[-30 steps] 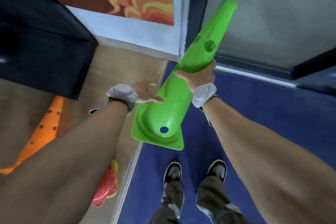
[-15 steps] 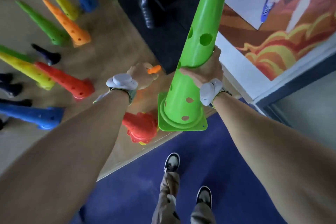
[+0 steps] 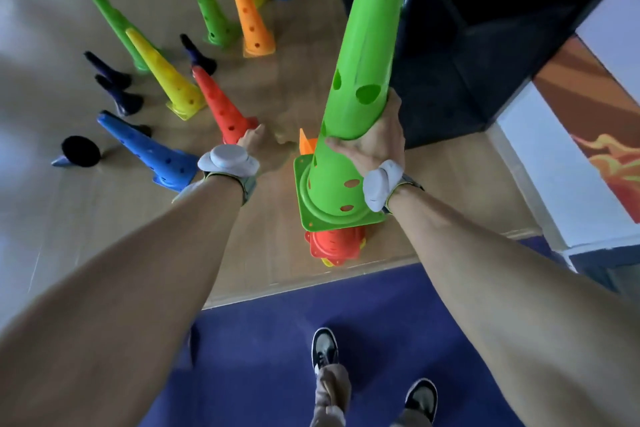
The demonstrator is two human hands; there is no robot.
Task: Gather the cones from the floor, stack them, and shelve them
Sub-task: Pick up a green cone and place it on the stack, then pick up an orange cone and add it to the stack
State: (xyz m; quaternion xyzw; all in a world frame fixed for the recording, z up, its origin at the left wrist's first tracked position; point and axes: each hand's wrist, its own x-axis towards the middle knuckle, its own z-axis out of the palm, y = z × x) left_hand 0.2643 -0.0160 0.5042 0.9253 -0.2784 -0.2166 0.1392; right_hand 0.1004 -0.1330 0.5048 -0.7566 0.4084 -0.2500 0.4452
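Green cone point(image 3: 367, 55) clamped at mid-body in my right hand point(image 3: 377, 146), its long axis running from base at lower centre to tip at upper centre. The base hung just above the red-and-yellow stack point(image 3: 334, 246). The stack's orange tip point(image 3: 306, 146) showed just left of the green wall (apparently not yet inside). My left hand point(image 3: 266, 152), nearer that tip, was too blurred to read.
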